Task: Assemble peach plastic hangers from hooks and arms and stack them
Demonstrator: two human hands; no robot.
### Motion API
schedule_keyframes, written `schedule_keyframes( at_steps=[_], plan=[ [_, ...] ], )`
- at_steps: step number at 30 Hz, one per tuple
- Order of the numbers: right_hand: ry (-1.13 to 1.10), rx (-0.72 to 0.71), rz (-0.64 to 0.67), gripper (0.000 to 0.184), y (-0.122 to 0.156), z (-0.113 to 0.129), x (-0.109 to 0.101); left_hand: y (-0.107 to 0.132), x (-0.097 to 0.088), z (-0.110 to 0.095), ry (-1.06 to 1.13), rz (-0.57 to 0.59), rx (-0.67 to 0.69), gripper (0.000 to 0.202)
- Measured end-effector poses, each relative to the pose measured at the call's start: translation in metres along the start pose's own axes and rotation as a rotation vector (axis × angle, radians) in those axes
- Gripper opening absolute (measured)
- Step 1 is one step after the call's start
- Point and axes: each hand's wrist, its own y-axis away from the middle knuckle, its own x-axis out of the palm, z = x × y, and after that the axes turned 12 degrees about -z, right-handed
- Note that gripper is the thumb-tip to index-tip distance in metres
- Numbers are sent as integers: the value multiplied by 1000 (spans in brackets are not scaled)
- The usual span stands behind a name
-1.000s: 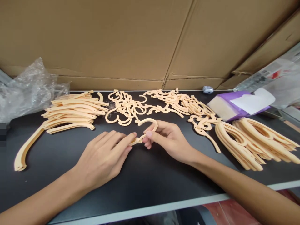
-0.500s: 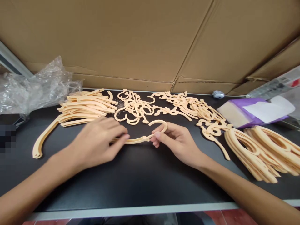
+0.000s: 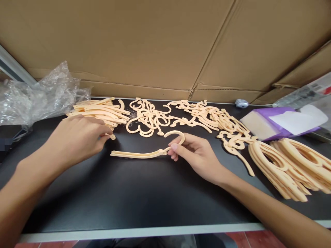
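Note:
My right hand (image 3: pixel 196 153) pinches a peach plastic hook (image 3: pixel 178 135) that is joined to a long curved arm piece (image 3: pixel 137 155). That piece lies flat on the black table (image 3: pixel 144 196) and points left. My left hand (image 3: pixel 74 137) rests on the near side of a stack of curved arm pieces (image 3: pixel 103 109). Its fingers are curled round the end of one arm piece (image 3: pixel 112 136). A gap of bare table lies between the two hands.
Loose hooks (image 3: pixel 150 119) lie tangled at the back middle, with more hooks (image 3: pixel 214 117) to their right. Stacked hanger parts (image 3: pixel 284 165) lie at the right, a purple pack (image 3: pixel 279 124) behind them. Crumpled clear plastic (image 3: pixel 38 93) is at the back left. Cardboard (image 3: pixel 155 44) walls the back.
My left hand let go of the joined arm piece and moved left to the stack of arms. The joined piece now lies stretched out on the table. My right hand stayed put.

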Motion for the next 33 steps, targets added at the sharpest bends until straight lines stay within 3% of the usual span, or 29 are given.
schedule_keyframes(
  at_steps=[2,4,8,13,19,21,24,27,30,33],
  plan=[
    [-3,3,0,23,0,0,0,-1,5,-6,-31,74,100,25],
    [1,8,8,23,0,0,0,-1,11,-18,93,87,149,29],
    [24,26,27,21,1,1,-1,0,17,-46,514,116,96,31],
    [-37,104,41,20,4,5,3,6,15,-64,647,27,23,27],
    [-148,207,127,16,19,11,13,13,11,-79,676,103,268,12],
    [-58,98,130,14,23,10,14,12,9,-78,680,56,286,16],
    [313,-294,74,17,26,5,13,7,8,-65,586,-144,250,10],
    [680,-617,216,34,28,3,17,2,10,-50,442,-288,169,8],
    [896,-697,399,40,28,2,20,1,15,-45,406,-290,163,10],
    [937,-780,285,30,24,3,16,2,19,-46,416,-268,174,13]
  ],
)
